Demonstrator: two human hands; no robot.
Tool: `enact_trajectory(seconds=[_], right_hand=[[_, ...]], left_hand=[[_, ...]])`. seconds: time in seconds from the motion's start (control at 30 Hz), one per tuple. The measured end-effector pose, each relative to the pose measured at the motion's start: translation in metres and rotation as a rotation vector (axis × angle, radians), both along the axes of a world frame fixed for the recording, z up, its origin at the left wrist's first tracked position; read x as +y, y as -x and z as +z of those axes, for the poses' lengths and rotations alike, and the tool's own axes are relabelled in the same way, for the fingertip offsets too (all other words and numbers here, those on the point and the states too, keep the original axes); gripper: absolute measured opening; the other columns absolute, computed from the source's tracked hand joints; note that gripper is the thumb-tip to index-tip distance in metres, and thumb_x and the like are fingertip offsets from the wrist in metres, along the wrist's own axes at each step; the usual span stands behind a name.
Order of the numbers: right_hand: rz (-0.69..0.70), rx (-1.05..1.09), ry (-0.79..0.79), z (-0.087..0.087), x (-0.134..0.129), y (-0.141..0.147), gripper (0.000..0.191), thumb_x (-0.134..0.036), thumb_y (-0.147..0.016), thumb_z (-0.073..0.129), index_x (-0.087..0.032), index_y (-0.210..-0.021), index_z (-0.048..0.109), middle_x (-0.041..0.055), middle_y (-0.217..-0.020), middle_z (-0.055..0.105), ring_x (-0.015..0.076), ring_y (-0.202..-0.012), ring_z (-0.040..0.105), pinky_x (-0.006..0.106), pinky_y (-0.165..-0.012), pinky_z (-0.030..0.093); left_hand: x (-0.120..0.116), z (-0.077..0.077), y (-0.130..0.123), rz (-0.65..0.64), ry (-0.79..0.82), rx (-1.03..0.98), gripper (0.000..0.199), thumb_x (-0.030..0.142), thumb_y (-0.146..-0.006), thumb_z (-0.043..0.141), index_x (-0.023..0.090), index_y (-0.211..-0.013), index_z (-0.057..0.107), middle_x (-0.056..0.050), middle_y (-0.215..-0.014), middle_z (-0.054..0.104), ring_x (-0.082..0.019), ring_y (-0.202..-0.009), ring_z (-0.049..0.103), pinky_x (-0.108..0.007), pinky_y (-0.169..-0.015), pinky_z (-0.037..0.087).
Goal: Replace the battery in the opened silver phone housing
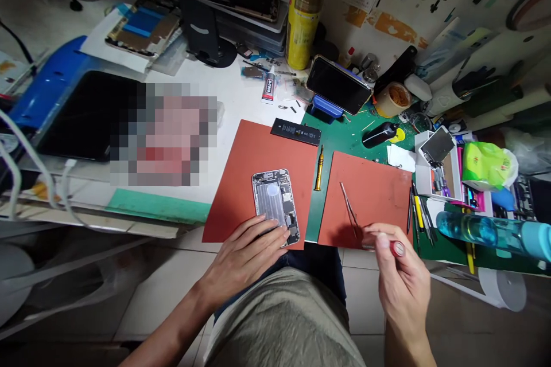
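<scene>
An opened phone lies face up on the left red-brown mat, its inner boards and bare metal battery bay showing. Across its lower end my left hand rests flat, fingers stretched out. Over the front edge of the right mat, my right hand is closed around what looks like a red screwdriver; only its round handle end shows, the tip is hidden. Metal tweezers lie just left of those fingers. A black phone battery and a gold screwdriver lie beyond the opened phone.
A phone on a blue stand, a glue tube and a yellow can stand or lie at the back. On the right are a white parts box, several pen-like tools and a blue bottle. A black tablet lies left.
</scene>
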State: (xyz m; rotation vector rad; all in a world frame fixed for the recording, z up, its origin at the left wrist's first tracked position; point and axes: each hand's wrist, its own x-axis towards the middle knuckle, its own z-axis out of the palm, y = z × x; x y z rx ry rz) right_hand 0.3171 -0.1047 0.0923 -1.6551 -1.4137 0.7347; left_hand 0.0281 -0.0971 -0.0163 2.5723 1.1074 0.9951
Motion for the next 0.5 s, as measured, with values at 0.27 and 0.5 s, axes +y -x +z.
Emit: enact_trajectory(seconds=[0.27, 0.5], right_hand=[[-0.419, -0.145, -0.116, -0.01, -0.009, -0.041, 0.02, -0.039, -0.101, 0.078, -0.021, -0.11, 0.078, 0.0079, -0.101, 0.079, 0.0217, -0.082, 0.077, 0.036, -0.077, 0.065], [-0.539, -0.047, -0.077, -0.042, 0.003, -0.049, 0.037, -0.047, -0.095, 0.082, -0.021, -0.115, 0.064, 0.0072, -0.095, 0.083, 0.0222, -0.08, 0.081, 0.034, -0.075, 0.068]], left_hand=[[0.009, -0.008, 0.004, -0.005, -0.055, -0.003, 0.051, 0.012, -0.101, 0.071, 0.022, -0.15, 0.064, 0.001, -0.128, 0.082, -0.022, -0.12, 0.077, -0.044, -0.134, 0.043], [0.01, -0.018, 0.009, -0.051, -0.08, 0.026, 0.071, 0.007, -0.101, 0.06, 0.029, -0.167, 0.046, 0.002, -0.146, 0.072, -0.02, -0.146, 0.063, -0.036, -0.141, 0.031]])
